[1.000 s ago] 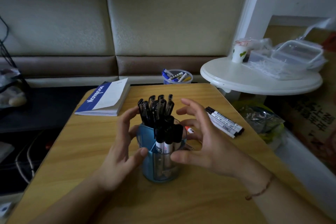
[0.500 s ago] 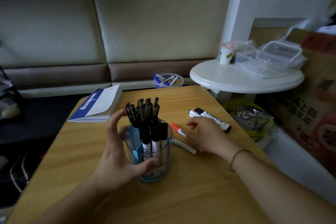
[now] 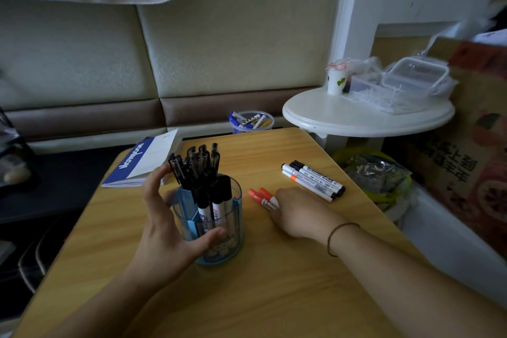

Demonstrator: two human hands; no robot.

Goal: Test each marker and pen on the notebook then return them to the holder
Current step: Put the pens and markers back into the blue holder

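A clear blue pen holder (image 3: 233, 228) stands on the wooden table (image 3: 247, 296), packed with several black pens (image 3: 197, 167) and black-capped markers. My left hand (image 3: 162, 230) wraps round its left side, thumb on the front wall. To its right, my right hand (image 3: 296, 214) lies knuckles-up on the table with fingers curled over two red-capped markers (image 3: 259, 195). Three more whiteboard markers (image 3: 312, 181) lie side by side further right. The blue and white notebook (image 3: 145, 162) lies shut at the table's far left corner.
A white round side table (image 3: 367, 118) at the right carries a paper cup (image 3: 336, 81) and clear plastic boxes (image 3: 411, 77). A small tub of pens (image 3: 251, 121) sits behind the table. A green-rimmed bin with a bag (image 3: 375, 173) stands at the right edge.
My right hand left the holder, moved right and down to the table, and now covers the two red-capped markers. My left hand stayed around the holder.
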